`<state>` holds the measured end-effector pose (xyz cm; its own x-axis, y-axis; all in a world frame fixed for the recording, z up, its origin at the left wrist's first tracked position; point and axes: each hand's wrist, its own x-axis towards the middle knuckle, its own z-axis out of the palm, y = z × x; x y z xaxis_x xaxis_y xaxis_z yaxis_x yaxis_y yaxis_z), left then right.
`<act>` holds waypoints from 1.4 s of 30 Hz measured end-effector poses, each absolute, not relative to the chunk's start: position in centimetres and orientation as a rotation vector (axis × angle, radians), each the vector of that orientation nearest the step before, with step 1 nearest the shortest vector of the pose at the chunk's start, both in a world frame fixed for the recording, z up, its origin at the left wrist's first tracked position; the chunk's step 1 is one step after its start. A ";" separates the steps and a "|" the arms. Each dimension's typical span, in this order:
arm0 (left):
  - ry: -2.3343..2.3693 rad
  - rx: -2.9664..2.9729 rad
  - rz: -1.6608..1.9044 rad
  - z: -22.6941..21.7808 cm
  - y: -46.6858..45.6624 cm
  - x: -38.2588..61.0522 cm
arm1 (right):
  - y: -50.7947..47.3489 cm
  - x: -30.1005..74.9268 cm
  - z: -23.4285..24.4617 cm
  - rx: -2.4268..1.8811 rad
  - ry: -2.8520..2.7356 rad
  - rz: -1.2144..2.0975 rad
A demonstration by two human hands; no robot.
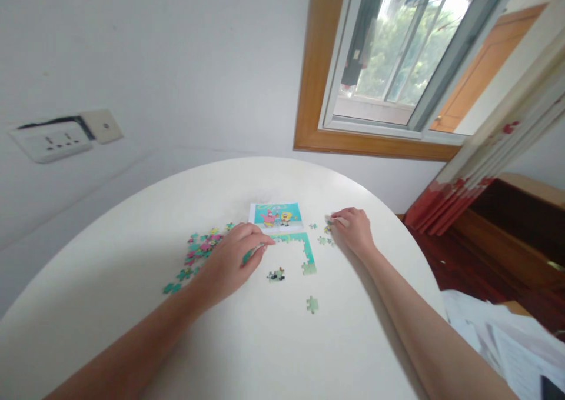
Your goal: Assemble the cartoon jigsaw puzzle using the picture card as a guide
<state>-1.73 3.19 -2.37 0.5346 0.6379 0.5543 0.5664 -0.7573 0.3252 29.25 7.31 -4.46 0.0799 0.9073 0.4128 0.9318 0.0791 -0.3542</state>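
Observation:
On a round white table (pixel 132 306) lies a partly joined corner of puzzle border (pixel 304 248), teal and green. My left hand (pixel 232 259) rests beside it, fingers pinched on a green puzzle piece (pixel 248 256) that touches the border's left end. My right hand (pixel 355 228) lies curled at the right, its fingertips on loose pieces (pixel 327 228). Behind the border sits the small puzzle box (pixel 276 216) with a cartoon picture.
A heap of loose teal and pink pieces (pixel 198 253) lies left of my left hand. Single pieces sit at the middle (pixel 276 275) and nearer me (pixel 312 304). A wall socket (pixel 53 141), a window (pixel 397 53) and a red-hemmed curtain (pixel 477 176) surround the table.

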 end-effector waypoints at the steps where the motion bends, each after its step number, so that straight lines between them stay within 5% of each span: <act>1: 1.052 2.660 1.028 -2.4 3.2 -1.7 | 7.1 28.7 -4.3 -1.787 -1.861 -0.092; 28: 1.308 2.742 0.809 -3.6 4.0 -2.2 | 3.8 20.3 -2.6 -1.420 -2.059 0.362; 42: 1.299 2.818 0.702 -3.5 3.1 -1.5 | 2.9 19.7 -2.2 -1.521 -2.373 0.142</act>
